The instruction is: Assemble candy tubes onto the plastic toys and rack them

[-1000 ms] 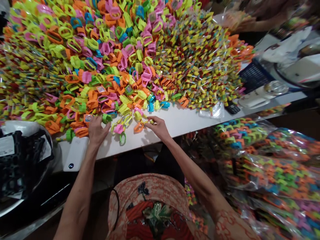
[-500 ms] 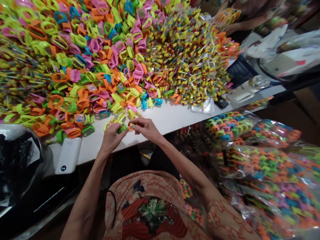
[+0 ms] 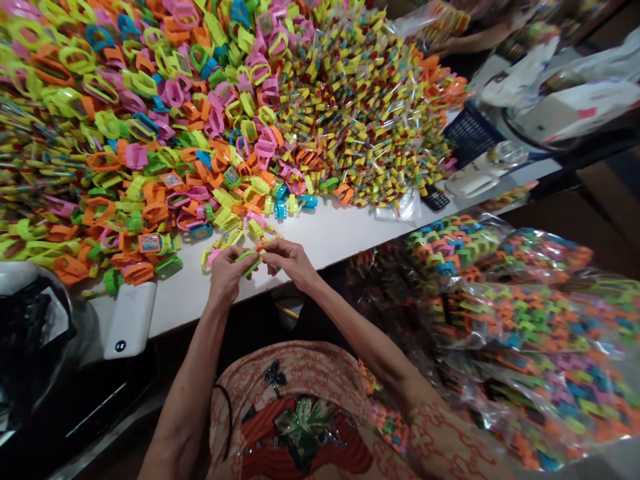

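Observation:
A huge heap of small plastic toy watches (image 3: 165, 133) in pink, orange, green, yellow and blue covers the white table (image 3: 330, 237). My left hand (image 3: 226, 273) and my right hand (image 3: 290, 261) meet near the table's front edge. Both are closed in a pinch. The left hand grips a green toy watch (image 3: 249, 261). The right hand pinches a small orange piece (image 3: 263, 247) against it. A few loose watches (image 3: 220, 243) lie just beyond my fingers.
A pile of yellow packets in clear wrap (image 3: 370, 113) lies at the right of the heap. A white power bank (image 3: 129, 321) sits at the front left. Clear bags of coloured toys (image 3: 500, 307) are stacked at the right. Another person's hand (image 3: 450, 43) works at the far edge.
My hands left the loose watches on the table, came together and lifted a green watch and an orange piece. The view shifted a little to the right.

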The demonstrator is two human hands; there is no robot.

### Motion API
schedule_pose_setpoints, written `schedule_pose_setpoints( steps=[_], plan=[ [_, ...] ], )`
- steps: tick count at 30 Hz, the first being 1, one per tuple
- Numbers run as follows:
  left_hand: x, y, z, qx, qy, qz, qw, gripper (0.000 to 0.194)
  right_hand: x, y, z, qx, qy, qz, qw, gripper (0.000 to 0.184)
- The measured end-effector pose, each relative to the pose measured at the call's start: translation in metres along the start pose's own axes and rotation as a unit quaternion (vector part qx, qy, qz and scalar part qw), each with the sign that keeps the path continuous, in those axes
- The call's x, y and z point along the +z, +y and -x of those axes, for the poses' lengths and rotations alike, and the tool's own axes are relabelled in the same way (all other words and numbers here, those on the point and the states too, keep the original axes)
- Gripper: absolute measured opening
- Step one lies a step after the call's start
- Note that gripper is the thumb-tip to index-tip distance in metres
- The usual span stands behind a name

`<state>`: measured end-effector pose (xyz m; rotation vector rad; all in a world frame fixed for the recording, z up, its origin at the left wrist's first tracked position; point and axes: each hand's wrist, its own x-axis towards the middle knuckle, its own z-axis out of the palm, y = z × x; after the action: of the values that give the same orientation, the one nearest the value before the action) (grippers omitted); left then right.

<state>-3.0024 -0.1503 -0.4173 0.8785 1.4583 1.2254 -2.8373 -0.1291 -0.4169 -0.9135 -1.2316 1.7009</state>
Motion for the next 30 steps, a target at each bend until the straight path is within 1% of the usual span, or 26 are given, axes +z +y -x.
schedule_pose_setpoints(
  steps=[1,2,4,5,6,7,8,11,13,14,16,18,20,22,24,27,30],
  plan=[
    [0.001,-0.002,-0.001,-0.018,0.007,-0.003,1.000,0.045,-0.002,0.003,0.001,0.008,0.017,-0.004,1.000,0.040],
    [0.002,-0.003,-0.003,-0.013,0.013,-0.025,1.000,0.041,-0.004,0.006,0.001,0.011,0.039,0.000,0.999,0.040],
    [0.002,-0.003,-0.005,0.042,0.015,-0.105,0.993,0.028,-0.006,0.008,0.002,0.001,0.088,0.023,0.996,0.038],
    [0.002,-0.003,-0.006,0.074,0.010,-0.145,0.987,0.021,-0.006,0.008,0.002,-0.008,0.102,0.035,0.994,0.037],
    [0.003,-0.003,-0.007,0.098,0.006,-0.171,0.980,0.016,-0.006,0.007,0.002,-0.016,0.104,0.046,0.993,0.036],
    [0.004,-0.002,-0.007,0.107,0.003,-0.176,0.979,0.013,-0.005,0.005,0.001,-0.024,0.093,0.054,0.994,0.036],
    [0.006,-0.002,-0.006,0.099,0.002,-0.158,0.982,0.012,-0.004,0.003,0.001,-0.031,0.075,0.058,0.995,0.035],
    [0.014,-0.003,-0.004,0.024,0.016,-0.036,0.999,0.017,-0.001,0.000,0.000,-0.036,0.034,0.049,0.998,0.033],
    [0.017,-0.004,-0.002,-0.012,0.023,0.023,0.999,0.019,-0.003,0.000,-0.001,-0.016,0.022,0.030,0.999,0.033],
    [0.018,-0.003,0.000,-0.020,0.021,0.029,0.999,0.018,-0.005,-0.001,-0.002,0.001,0.015,0.019,1.000,0.034],
    [0.017,-0.001,0.003,-0.017,0.005,0.000,1.000,0.015,-0.009,-0.004,-0.003,0.030,0.005,-0.002,1.000,0.035],
    [0.014,0.003,0.006,-0.001,-0.026,-0.054,0.998,0.013,-0.014,-0.009,-0.004,0.039,-0.009,-0.011,0.999,0.034],
    [0.010,0.006,0.008,0.013,-0.059,-0.093,0.994,0.012,-0.018,-0.015,-0.007,0.038,-0.051,-0.003,0.998,0.030],
    [0.006,0.008,0.008,0.009,-0.082,-0.104,0.991,0.013,-0.021,-0.020,-0.010,0.036,-0.101,0.015,0.994,0.025],
    [0.003,0.008,0.008,-0.001,-0.098,-0.109,0.989,0.014,-0.025,-0.022,-0.013,0.034,-0.135,0.031,0.990,0.022],
    [0.001,0.007,0.008,-0.020,-0.117,-0.112,0.987,0.016,-0.030,-0.020,-0.017,0.027,-0.154,0.030,0.987,0.021],
    [0.001,0.008,0.008,-0.035,-0.116,-0.110,0.987,0.015,-0.033,-0.018,-0.017,0.023,-0.168,0.025,0.985,0.019]
  ],
)
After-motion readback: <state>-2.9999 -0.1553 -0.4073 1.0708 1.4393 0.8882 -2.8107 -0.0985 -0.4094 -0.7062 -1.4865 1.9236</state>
